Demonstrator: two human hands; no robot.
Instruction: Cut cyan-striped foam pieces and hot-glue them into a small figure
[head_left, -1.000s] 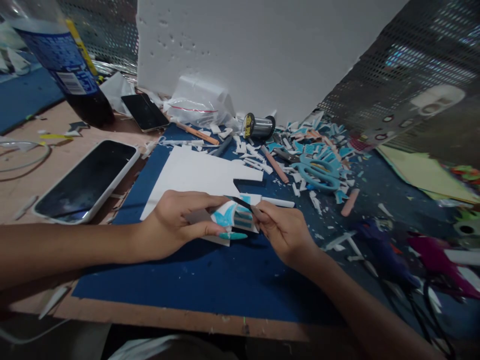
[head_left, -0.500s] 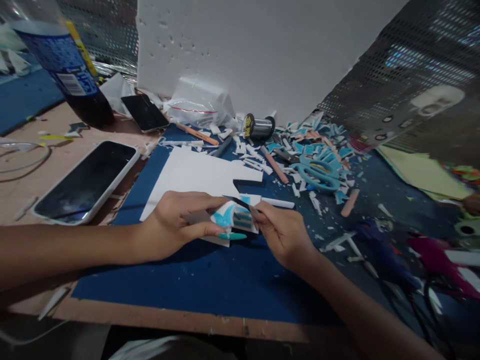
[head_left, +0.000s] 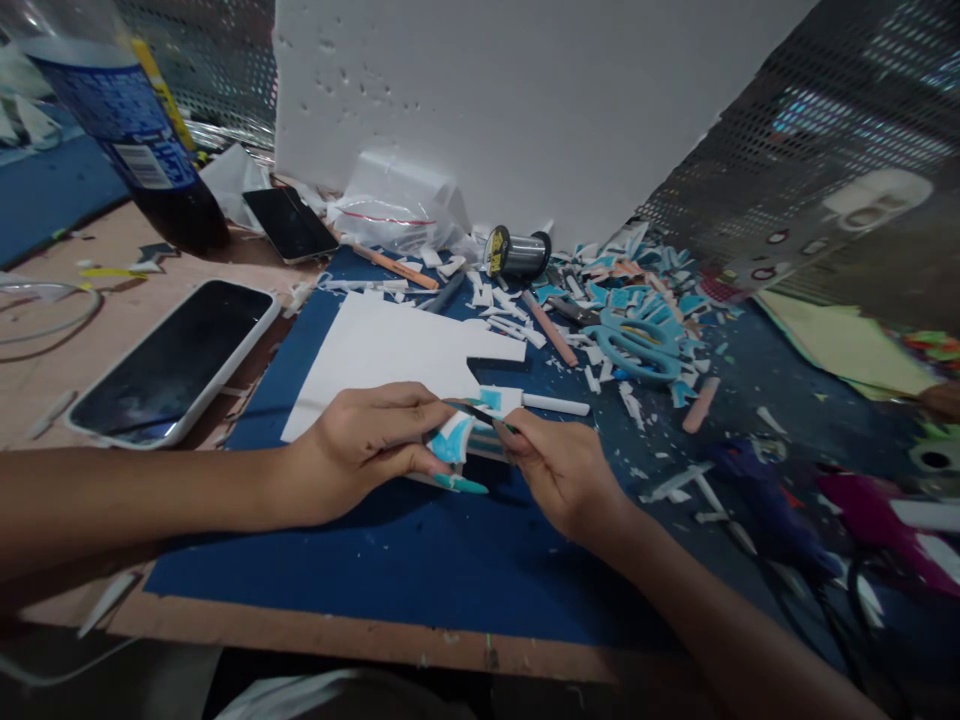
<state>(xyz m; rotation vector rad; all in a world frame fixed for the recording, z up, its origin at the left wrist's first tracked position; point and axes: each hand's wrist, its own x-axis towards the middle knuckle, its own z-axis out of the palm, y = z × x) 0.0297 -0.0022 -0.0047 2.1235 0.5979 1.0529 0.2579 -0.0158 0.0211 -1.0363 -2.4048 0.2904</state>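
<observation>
My left hand pinches a small blue-and-white foam piece between thumb and fingers. A long teal oval at the thumb tip looks like a nail. My right hand is closed on a thin dark blade, which lies across the top of the piece and points left. The blade's handle, if any, is hidden in the fingers. Just behind the hands, another blue-and-white piece and a white stick lie on the blue mat. A notched white sheet lies partly under my left hand.
Blue-handled scissors rest among a heap of foam scraps. A wire spool stands at the back. Left are a phone and a cola bottle; right, a purple tool with cables. Someone's hand shows at the right edge.
The foam piece has tilted in my left hand, and the blade has turned flatter across it. Both hands stay in nearly the same place. The other person's hand has shifted slightly.
</observation>
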